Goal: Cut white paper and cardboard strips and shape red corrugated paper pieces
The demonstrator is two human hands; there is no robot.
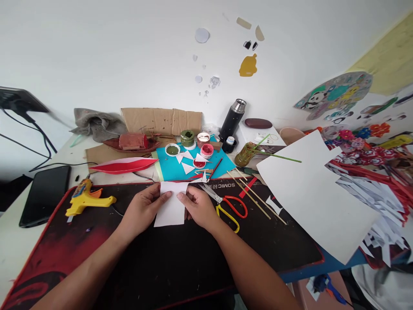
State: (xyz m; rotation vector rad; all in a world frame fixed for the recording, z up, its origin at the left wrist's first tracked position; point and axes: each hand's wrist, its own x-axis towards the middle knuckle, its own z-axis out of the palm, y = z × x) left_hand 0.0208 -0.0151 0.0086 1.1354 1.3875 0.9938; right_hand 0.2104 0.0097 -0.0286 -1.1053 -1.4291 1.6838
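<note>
A small white sheet of paper (171,213) is held above the black desk mat (180,267). My left hand (145,208) pinches its left edge, thumb on top. On the opposite edge my right hand (200,206) grips it the same way, with the fingers behind the sheet mostly hidden. Just right of my right hand lie scissors (232,206) with one red and one yellow handle loop. Past the paper, a blue sheet (167,165) carries paint pots, among them a green paint pot (187,140) and a red paint pot (207,150), plus white paper scraps (187,168).
A yellow glue gun (87,199) and a phone (45,196) lie left. Behind stand a red paper boat shape (124,165), a black flask (232,119) and a jar with sticks (244,155). Thin wooden sticks (258,200) and a large white sheet (316,193) lie right.
</note>
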